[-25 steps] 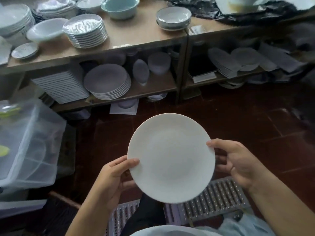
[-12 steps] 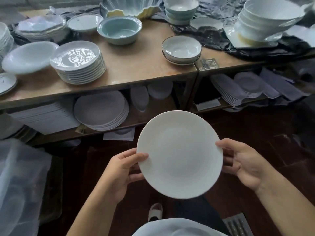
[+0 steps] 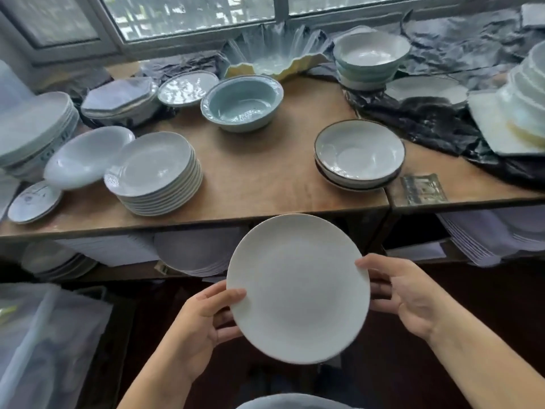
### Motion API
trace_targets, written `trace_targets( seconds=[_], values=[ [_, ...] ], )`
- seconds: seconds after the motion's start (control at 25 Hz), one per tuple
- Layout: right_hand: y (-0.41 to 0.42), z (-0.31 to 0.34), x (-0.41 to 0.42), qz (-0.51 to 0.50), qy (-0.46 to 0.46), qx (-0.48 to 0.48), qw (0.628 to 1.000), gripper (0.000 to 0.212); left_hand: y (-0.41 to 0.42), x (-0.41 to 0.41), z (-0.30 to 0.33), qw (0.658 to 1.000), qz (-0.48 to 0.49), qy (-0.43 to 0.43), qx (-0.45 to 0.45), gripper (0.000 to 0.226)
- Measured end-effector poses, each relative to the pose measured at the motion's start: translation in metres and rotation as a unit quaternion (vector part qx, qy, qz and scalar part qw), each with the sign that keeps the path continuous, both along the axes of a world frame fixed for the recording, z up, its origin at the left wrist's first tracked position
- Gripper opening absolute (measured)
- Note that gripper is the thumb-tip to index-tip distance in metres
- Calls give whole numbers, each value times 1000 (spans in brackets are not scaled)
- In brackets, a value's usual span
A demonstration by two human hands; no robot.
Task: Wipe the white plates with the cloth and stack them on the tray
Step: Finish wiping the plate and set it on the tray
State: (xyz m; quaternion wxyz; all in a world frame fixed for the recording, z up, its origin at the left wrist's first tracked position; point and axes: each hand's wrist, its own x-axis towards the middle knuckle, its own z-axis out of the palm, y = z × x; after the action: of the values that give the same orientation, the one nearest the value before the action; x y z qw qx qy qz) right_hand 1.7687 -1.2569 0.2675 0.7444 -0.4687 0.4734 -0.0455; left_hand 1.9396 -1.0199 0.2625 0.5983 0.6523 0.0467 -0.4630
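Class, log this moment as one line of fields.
left hand: grips white plate rim | right hand: grips opposite rim | plate: in front of wooden table | cloth, tray: unseen

No text, label, brand or number could be read anywhere in the frame. At the left edge, a small saucer (image 3: 34, 201) on the bench (image 3: 265, 178) bore faint blue marks, and the side of a stack of plates (image 3: 35, 134) at the far left showed dark marks; both were too blurred to make out as letters.
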Motion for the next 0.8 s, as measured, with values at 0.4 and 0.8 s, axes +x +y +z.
trace_targets(
  seconds=[0.4,0.8],
  values=[
    [-106,-17,186,57,67,17,996,44,-91,131,-28,993,116,28,20,39],
    [-165,-64,359,-8,179,21,984,57,-166,287,-80,970,180,165,12,46]
  ],
)
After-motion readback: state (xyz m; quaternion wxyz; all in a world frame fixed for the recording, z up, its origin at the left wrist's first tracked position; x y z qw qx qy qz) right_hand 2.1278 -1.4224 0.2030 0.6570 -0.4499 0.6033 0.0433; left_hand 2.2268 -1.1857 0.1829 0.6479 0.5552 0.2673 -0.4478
